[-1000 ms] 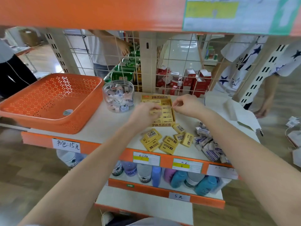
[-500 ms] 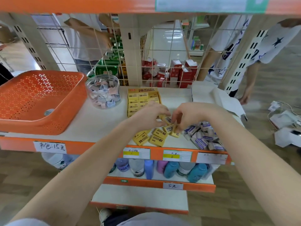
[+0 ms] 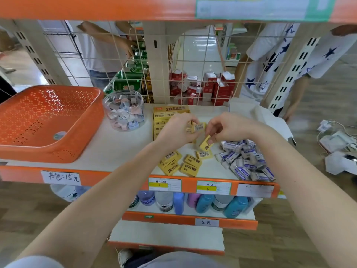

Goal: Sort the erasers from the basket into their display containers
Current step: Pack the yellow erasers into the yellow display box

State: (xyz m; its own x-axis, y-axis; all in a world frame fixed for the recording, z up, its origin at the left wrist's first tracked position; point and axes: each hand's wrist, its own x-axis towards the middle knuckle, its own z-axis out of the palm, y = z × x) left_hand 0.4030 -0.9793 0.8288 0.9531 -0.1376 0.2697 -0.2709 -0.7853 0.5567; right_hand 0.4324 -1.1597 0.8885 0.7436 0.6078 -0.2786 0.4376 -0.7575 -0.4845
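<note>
1. The shelf [image 3: 125, 149] ends at a wire grid [image 3: 193, 55] along its back edge. An orange basket [image 3: 87, 140] fills the left end. Bare surface lies between it and the loose yellow erasers [image 3: 190, 161] near the front edge.
2. Over the shelf's middle, the left grip [image 3: 179, 130] pinches a barcoded eraser [image 3: 200, 127], and the right grip [image 3: 228, 128] pinches a tilted eraser [image 3: 205, 144] by its upper end.
3. The yellow display box [image 3: 170, 110], near the back edge, holds flat rows. A blue-and-white eraser pile [image 3: 245, 161] sits by the front right corner, and a clear jar [image 3: 123, 111] of pastel erasers stands beside the basket.
4. Yellow erasers and the box read "2B". A handwritten tag [image 3: 60, 177] on the front edge reads "15元".
</note>
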